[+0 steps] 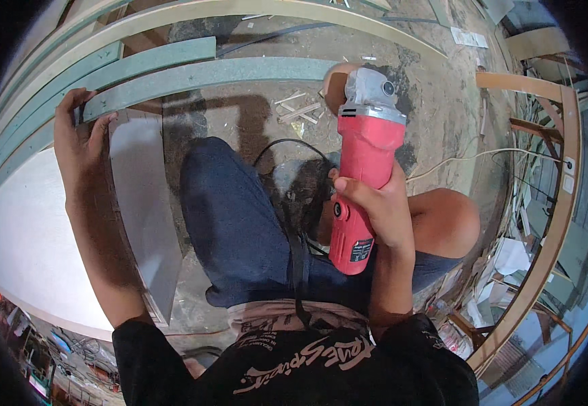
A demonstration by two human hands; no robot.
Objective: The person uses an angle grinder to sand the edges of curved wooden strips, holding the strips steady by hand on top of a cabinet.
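My right hand point(387, 210) is wrapped round the body of a red angle grinder point(370, 149), thumb across its near side. The grinder stands upright in the view, its silver-grey gear head point(374, 91) pointing away from me. Whether a disc is fitted cannot be seen. At the left, my left hand point(81, 145) grips a pale green wooden strip point(213, 74), fingers over its far edge and thumb on the near side. The strip runs rightward from that hand to behind the grinder's head. A white panel point(30, 237) lies beneath my left forearm.
More green strips point(165, 57) lie parallel beyond the held one. Wood offcuts point(301, 111) litter the concrete floor point(436, 101). A black cable point(287, 142) curves between my legs, and a pale cord point(470, 157) runs right. A wooden frame point(568, 149) stands at the right beside scrap.
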